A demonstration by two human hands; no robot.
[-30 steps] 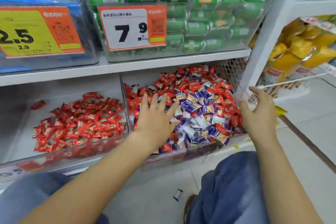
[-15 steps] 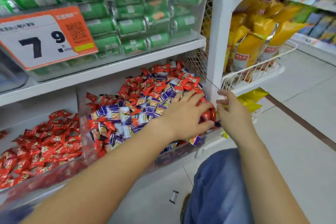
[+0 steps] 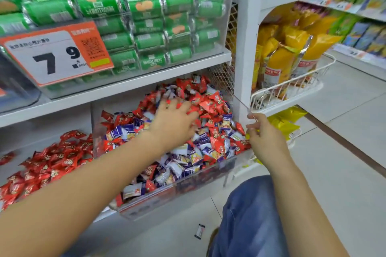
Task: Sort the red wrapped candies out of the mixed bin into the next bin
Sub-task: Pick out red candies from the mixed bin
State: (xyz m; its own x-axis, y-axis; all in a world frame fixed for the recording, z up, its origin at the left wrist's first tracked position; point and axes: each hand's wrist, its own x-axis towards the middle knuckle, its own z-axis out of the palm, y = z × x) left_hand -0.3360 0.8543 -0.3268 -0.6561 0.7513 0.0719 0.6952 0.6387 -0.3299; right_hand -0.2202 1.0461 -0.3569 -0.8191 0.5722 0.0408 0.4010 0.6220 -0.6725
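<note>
Since half a second ago, our left hand (image 3: 174, 119) has slid from the near right corner of the mixed bin (image 3: 208, 177) toward its back, and our view has tipped a little upward. That hand now lies palm-down on the heap, fingers spread and blurred with motion over the red wrapped candies (image 3: 211, 100) piled at the rear; whether any fingertip has closed on a wrapper, we cannot tell. Our right hand (image 3: 266, 139) sits at the bin's right rim, thumb and forefinger curled together in a pinch on the thin clear wall by the white shelf post (image 3: 246, 48).

Purple-and-white candies (image 3: 188, 158) fill the front and middle of the mixed bin, with red ones scattered among them and thickest at the back. Just to the left, across a clear divider, the next bin (image 3: 87, 121) holds a loose spread of red candies only (image 3: 52, 162).

On the shelf above, green snack tubes (image 3: 146, 6) stand stacked in a clear box behind an orange price tag (image 3: 56, 54) reading 7.9. Beyond the post, yellow bags (image 3: 292, 52) stand in a white wire basket (image 3: 292, 87). One small dark wrapper (image 3: 199, 231) lies on the tiled floor (image 3: 344, 162) beside our blue-jeaned knee (image 3: 250, 215).
</note>
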